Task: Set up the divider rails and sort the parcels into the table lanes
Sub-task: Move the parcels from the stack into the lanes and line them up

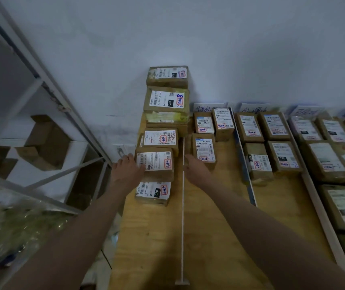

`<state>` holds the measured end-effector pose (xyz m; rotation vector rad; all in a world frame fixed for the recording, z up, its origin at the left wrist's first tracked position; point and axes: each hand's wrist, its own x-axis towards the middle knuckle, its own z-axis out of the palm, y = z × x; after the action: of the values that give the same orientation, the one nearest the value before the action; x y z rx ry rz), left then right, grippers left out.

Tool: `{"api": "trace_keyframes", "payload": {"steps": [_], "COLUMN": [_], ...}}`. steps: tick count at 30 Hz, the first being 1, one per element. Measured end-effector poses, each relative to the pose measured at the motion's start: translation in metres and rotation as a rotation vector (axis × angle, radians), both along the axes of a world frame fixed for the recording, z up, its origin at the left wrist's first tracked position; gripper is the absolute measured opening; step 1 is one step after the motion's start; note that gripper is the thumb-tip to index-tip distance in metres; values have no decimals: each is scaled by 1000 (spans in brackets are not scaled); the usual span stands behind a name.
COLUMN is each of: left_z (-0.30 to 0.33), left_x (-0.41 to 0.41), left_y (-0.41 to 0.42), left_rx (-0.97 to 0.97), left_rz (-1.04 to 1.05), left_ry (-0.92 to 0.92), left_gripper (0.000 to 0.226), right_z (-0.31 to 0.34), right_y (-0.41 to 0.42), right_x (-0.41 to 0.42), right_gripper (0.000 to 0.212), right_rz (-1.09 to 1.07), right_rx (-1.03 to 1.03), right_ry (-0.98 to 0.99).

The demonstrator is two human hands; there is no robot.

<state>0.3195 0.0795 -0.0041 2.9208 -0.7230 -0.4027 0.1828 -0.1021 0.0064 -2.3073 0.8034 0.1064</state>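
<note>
Brown parcels [155,164] with white labels, thin white rail [182,206], tan table [209,237].

**Bare arms at the sorting table**

Two forearms enter from the lower edge, uncovered from elbow to wrist, no sleeve showing on either. The left hand [126,168] and right hand [194,166] wear no gloves; no rings, watch or bands are visible.

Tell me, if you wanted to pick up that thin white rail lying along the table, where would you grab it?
Probably near its middle, pinched from above across its narrow width. The white rail lies flat on the wooden table, long and very slim, so a mid-length hold should keep it from tipping. Parcels crowd its far left side, like the parcel the left hand touches; the nearer stretch has bare wood on both sides.
</note>
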Motion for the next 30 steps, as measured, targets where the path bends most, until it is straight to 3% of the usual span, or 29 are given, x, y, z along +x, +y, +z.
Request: {"api": "trace_keyframes", "payload": {"steps": [7,12,16,24,30], "left_z": [-25,-11,6,37,58], "left_x": [0,-3,3,20,4], "left_y": [6,11,20,41,35], "left_rx": [-212,-368,-455,-517,-590], "left_rz": [125,173,128,-53,-110], "left_ry": [189,215,271,381,398], "left_gripper": [61,57,56,43,46], "right_z": [-6,0,18,31,48], "right_y": [27,39,45,63,77], "right_x": [21,19,8,-3,-21], "right_gripper": [32,43,29,54,45], "right_rz": [-123,-278,-271,-249,-261], "right_rx": [306,490,691,589,683], "right_ry": [-1,-99,-127,-42,-69]}}
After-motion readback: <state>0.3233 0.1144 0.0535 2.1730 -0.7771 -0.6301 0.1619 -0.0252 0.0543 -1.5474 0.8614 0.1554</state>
